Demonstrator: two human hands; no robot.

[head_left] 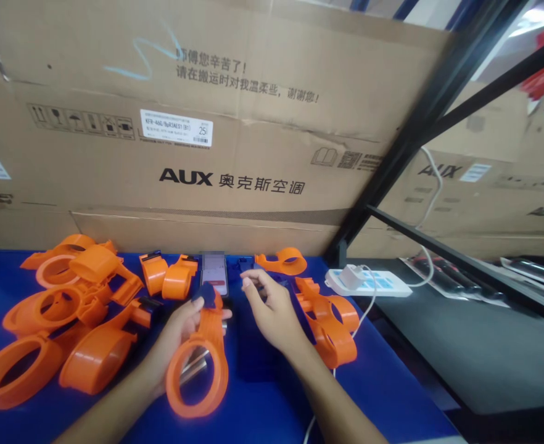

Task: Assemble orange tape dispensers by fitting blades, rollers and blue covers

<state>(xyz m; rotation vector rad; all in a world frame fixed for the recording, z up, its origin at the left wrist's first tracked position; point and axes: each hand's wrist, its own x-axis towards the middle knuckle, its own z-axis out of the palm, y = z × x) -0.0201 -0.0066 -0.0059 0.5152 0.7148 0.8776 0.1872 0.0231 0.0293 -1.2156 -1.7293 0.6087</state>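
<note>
My left hand is wrapped round the handle of an orange plastic tape dispenser. Its large open ring hangs toward me, and a dark blue piece sits at its top end, by my thumb. Beyond the ring, some shiny metal-looking strips show partly. My right hand is raised over a dark blue bin, thumb and forefinger pinched together. Whatever is between those fingertips is too small to make out. Small dark blue parts show just behind them.
Several orange dispensers are heaped at the left, and more orange pieces lie right of the bin. A phone stands at the back. A white power strip with a cable is at right. Cardboard boxes and a black frame rise behind.
</note>
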